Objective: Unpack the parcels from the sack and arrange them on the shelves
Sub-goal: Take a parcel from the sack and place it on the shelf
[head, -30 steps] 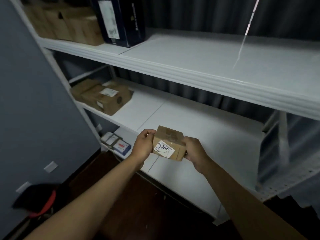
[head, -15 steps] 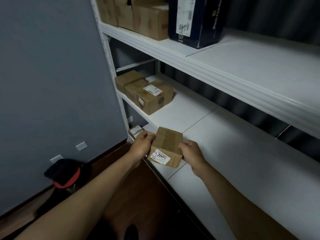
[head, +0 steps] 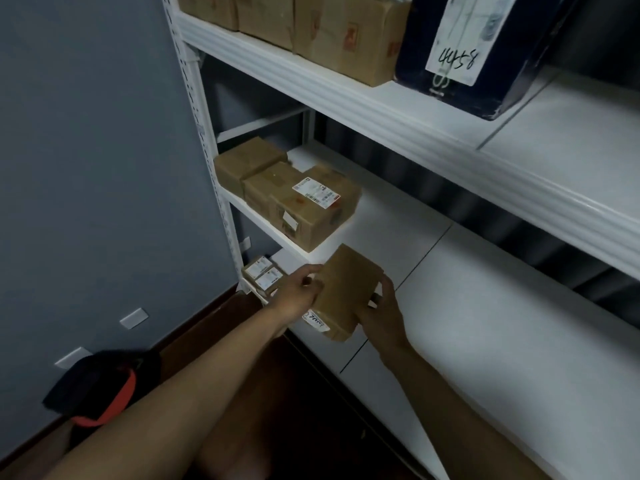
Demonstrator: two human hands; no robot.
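Note:
A small brown cardboard parcel (head: 343,292) with a white handwritten label on its near face is held between both hands at the front edge of the white middle shelf (head: 485,306). My left hand (head: 299,294) grips its left side. My right hand (head: 382,315) grips its right side, fingers curled over the edge. The parcel tilts, top face toward me, just in front of the brown parcels (head: 308,206) stacked at the shelf's left end.
The upper shelf (head: 433,123) carries several brown boxes (head: 311,26) and a dark blue box (head: 485,46) labelled 4458. Small labelled packets (head: 265,275) lie on the bottom shelf. A black and red bag (head: 100,393) sits on the floor by the grey wall.
The view has swung left and closer to the shelves. Both hands have carried the parcel toward the left end of the middle shelf, tipping its label downward.

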